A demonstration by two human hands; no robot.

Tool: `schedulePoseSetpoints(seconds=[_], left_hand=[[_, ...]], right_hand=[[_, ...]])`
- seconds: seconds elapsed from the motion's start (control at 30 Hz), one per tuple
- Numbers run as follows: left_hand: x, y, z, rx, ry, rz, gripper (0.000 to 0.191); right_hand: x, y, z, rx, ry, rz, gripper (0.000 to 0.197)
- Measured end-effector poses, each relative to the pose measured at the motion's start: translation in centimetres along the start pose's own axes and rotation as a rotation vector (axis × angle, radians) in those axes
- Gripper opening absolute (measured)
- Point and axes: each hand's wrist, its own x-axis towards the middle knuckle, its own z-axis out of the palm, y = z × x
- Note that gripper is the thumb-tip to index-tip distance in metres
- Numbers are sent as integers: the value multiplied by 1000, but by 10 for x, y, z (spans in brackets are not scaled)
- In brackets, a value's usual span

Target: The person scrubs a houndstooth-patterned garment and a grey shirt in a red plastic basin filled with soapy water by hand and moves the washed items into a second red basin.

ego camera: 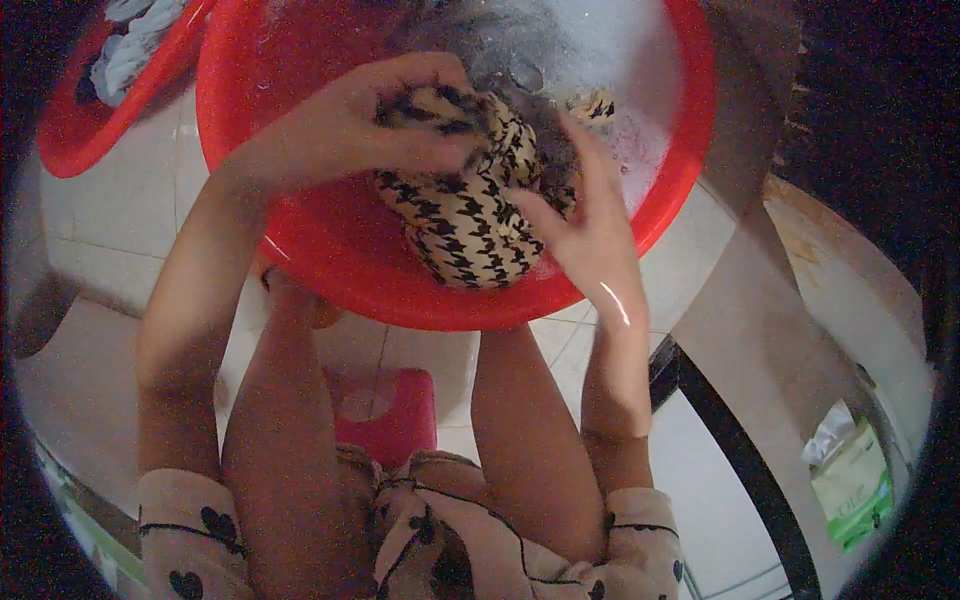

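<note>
A cream cloth with a black houndstooth pattern (472,217) is bunched up inside a large red plastic basin (420,304). Greyish, sudsy water (645,97) fills the basin's far and right part. My left hand (405,112) grips a fold of the cloth from the left, thumb below and fingers above it, somewhat blurred. On the right side, my right hand (592,217) rests against the same cloth with thumb and fingers spread around its bunched edge; whether it grips firmly is hard to see. Another patch of the patterned cloth (596,106) pokes out of the water beyond my right fingers.
At the upper left stands a second red container (71,146) holding pale blue-grey cloth (131,56). A pink plastic stool (390,416) is between my legs on the tiled floor (105,217). To the lower right lies a green and white pack of tissues (855,480).
</note>
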Motion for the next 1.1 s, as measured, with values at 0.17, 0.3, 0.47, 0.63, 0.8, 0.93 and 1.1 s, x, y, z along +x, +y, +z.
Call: schedulePoseSetpoints(seconds=[0.17,0.3,0.47,0.63,0.8,0.93,1.1], left_hand=[[11,13,7,3,167,46,42],[38,-48,-43,656,582,329,44],[61,-99,-29,1313,390,345,41],[87,-105,-26,1341,446,-120,40],[96,-145,-46,968,400,38,41],[91,-111,1,531,455,79,45],[52,-24,66,666,290,68,44]], right_hand=[[41,11,6,289,-156,5,28],[56,26,24,596,189,137,21],[75,15,74,128,166,-62,32],[84,32,89,-31,53,198,34],[86,28,98,-301,21,90,49],[85,13,95,503,198,384,52],[80,-5,43,1387,89,624,44]])
